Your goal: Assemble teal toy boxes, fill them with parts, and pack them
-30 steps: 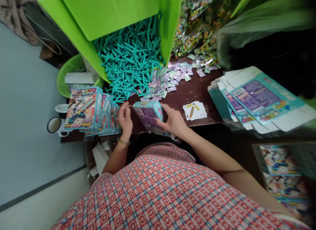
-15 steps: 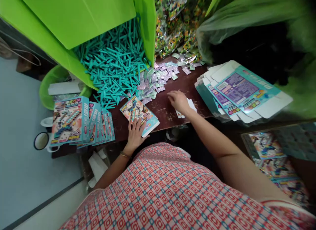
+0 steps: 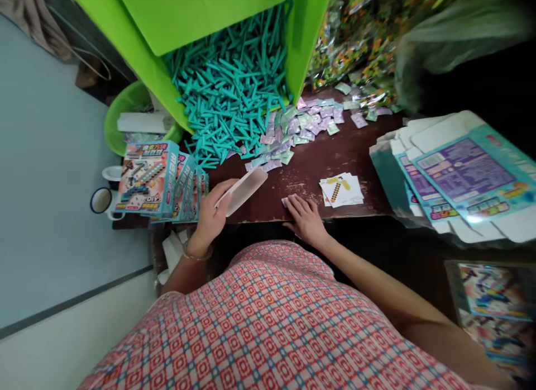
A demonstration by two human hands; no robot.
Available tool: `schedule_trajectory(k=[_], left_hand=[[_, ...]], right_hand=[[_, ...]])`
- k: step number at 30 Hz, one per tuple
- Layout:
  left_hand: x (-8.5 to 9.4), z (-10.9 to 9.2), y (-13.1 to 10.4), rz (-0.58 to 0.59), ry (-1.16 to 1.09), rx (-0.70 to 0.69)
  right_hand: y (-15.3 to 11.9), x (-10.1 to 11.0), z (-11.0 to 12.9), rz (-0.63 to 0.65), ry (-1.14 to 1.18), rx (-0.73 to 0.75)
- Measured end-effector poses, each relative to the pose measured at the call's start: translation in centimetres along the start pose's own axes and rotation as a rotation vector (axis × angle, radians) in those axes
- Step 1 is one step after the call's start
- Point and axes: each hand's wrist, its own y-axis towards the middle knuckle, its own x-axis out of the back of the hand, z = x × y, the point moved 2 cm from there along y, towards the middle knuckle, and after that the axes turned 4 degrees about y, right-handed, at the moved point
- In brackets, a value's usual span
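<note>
My left hand [image 3: 210, 218] is wrapped round a small cardboard box [image 3: 247, 191], held tilted above the table's front edge with its open end towards the right. At the table edge, my right hand [image 3: 309, 221] has its fingers on a small pale sachet [image 3: 285, 201], the thumb lower down by the edge. Most of that sachet is covered by the fingers. To the right of this hand lies a little pile of white cards [image 3: 354, 193], the top one printed with a yellow and black pickaxe. Many similar sachets [image 3: 307, 126] are heaped further back.
A green bin [image 3: 307, 43] spills teal plastic sticks [image 3: 234, 94] onto the table. Filled boxes [image 3: 144, 180] stand stacked at left, beside enamel mugs [image 3: 100, 201]. Unfolded boxes [image 3: 469, 166] overhang the front edge at right. Bags of colourful pieces [image 3: 355, 38] lie behind.
My left hand has lifted the box off the table and turned its open end up. My right hand has come back to the table edge, onto a sachet, uncovering the cards. The view has shifted left.
</note>
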Motion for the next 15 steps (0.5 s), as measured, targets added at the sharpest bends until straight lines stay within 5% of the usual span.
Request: schedule_trajectory(k=[4,8,11,13,15], left_hand=[[-1.1,-0.4,0.0,-0.005,-0.021,0.02],[-2.3,-1.7,0.1,0.09,0.029,-0.055],[-2.8,-2.3,0.2,0.116,0.085,-0.113],[-2.7,-2.1,0.3,0.071,0.105,-0.136],[-2.2,-1.6,0.5,0.013,0.11,-0.136]], right_hand=[[-1.5,2.8,0.2,-0.096,0.222,0.14],[1.9,6.3,5.7,-0.361,0.319,0.331],[5.6,7.6,9.4,-0.408,0.213,0.58],[6.8,8.0,8.7,-0.39,0.077,0.471],[5.9,8.2,5.5,-0.435,-0.049,0.152]])
